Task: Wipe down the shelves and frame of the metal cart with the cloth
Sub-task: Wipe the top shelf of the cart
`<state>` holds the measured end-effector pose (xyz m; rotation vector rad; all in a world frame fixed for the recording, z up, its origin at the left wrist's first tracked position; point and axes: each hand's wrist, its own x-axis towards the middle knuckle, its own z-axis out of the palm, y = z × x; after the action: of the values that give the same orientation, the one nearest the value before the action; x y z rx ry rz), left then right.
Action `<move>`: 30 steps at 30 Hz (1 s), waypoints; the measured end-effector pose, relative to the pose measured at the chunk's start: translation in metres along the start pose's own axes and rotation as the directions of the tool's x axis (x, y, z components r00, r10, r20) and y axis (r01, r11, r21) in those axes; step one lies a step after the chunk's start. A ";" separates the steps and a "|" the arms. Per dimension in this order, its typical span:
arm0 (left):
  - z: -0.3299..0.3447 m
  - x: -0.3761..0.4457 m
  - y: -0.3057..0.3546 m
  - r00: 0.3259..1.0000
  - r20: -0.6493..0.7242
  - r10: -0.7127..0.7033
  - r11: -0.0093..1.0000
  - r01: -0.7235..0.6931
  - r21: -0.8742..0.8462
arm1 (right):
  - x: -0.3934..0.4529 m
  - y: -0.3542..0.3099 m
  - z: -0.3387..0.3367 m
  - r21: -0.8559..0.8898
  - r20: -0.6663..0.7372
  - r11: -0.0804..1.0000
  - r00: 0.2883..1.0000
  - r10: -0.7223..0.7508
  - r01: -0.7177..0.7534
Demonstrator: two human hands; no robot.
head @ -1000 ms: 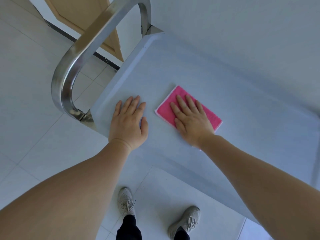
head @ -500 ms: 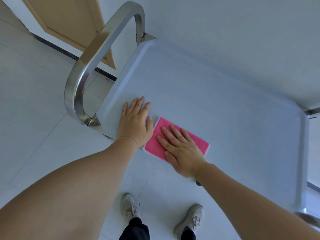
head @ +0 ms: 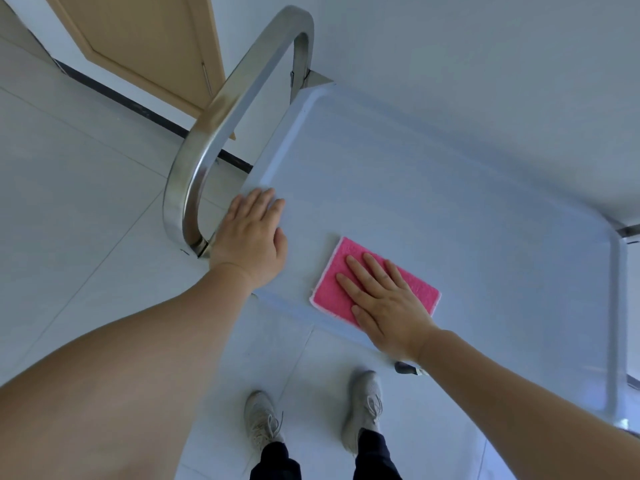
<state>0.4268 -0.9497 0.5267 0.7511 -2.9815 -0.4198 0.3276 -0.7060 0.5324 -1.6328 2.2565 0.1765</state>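
Note:
The metal cart's top shelf (head: 433,188) is a flat pale tray with a raised rim. A folded pink cloth (head: 349,261) lies on it near the front edge. My right hand (head: 384,303) presses flat on the cloth, fingers together and pointing away from me. My left hand (head: 251,237) rests flat with fingers spread on the shelf's near left corner, holding nothing. The cart's curved steel handle (head: 221,126) arches up just left of that hand.
A wooden door (head: 138,46) and a dark floor strip stand at the back left. A white wall runs behind the cart. My two shoes (head: 311,417) stand on the tiled floor (head: 69,188) below the shelf's front edge. A caster (head: 407,368) shows under my right wrist.
My right hand has slid the cloth to the right along the front of the shelf, away from my left hand. The left hand stays at the near left corner.

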 end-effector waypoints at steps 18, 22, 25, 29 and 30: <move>-0.002 -0.003 0.002 0.997 -0.020 -0.079 0.993 0.076 -0.095 | 0.121 0.102 -0.048 -0.065 -0.088 0.998 0.996 -0.014 0.009; -0.003 -0.004 0.003 0.998 -0.003 -0.070 0.995 0.069 -0.076 | 0.146 0.132 -0.057 -0.046 -0.107 0.996 0.992 0.073 -0.078; -0.003 -0.003 0.002 0.998 0.006 -0.059 0.997 0.060 -0.056 | 0.163 0.154 -0.064 -0.011 -0.127 0.985 0.977 0.170 -0.173; -0.003 -0.001 0.002 0.998 0.020 -0.067 0.997 0.068 -0.038 | 0.185 0.169 -0.074 0.025 -0.158 0.963 0.950 0.269 -0.268; -0.003 -0.001 0.002 0.998 0.025 -0.064 0.998 0.065 -0.027 | 0.188 0.170 -0.075 0.024 -0.163 0.959 0.946 0.282 -0.282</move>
<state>0.4271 -0.9478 0.5304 0.8476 -2.9736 -0.4756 0.1009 -0.8416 0.5196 -1.3605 2.6106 0.1144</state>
